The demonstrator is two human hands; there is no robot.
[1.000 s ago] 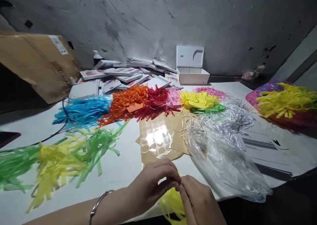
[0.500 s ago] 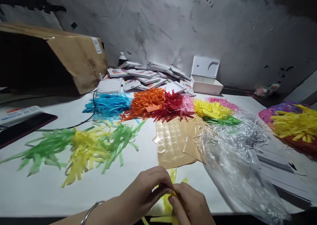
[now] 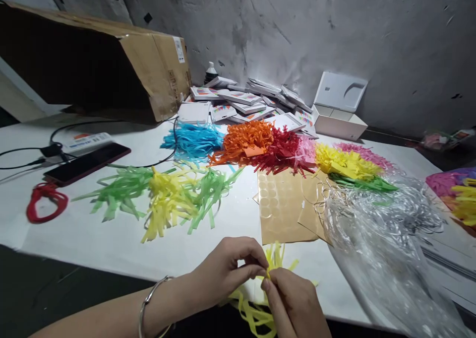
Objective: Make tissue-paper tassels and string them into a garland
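Pinching the narrow middle of a yellow tassel (image 3: pixel 274 259), the left hand (image 3: pixel 231 264) and the right hand (image 3: pixel 295 298) meet just above the near edge of the white table (image 3: pixel 230 226). Both grips are closed on it: thumb and forefinger of each hand press the paper, though how it is folded there cannot be told, because the fingers cover it. Some strips point away over the table top, others curl down past the edge, below the hands.

The paper seems thin, so too strong a twist could probably tear a strip; if one hand loosens too soon, the middle could unwind and the strips spread. The hanging ends could also catch on the edge.

Directly ahead, just beside the upper strips, lies a brown sheet (image 3: pixel 284 224) with rows of circles. A plastic bag (image 3: pixel 375 263) and silver cord (image 3: pixel 405 209) crowd the right side. On the left, white table top shows between the hands and the green and yellow tassels (image 3: pixel 169 204), so moving sideways seems easier there. Farther back, a heap of flat boxes (image 3: pixel 243 98) limits the reach.
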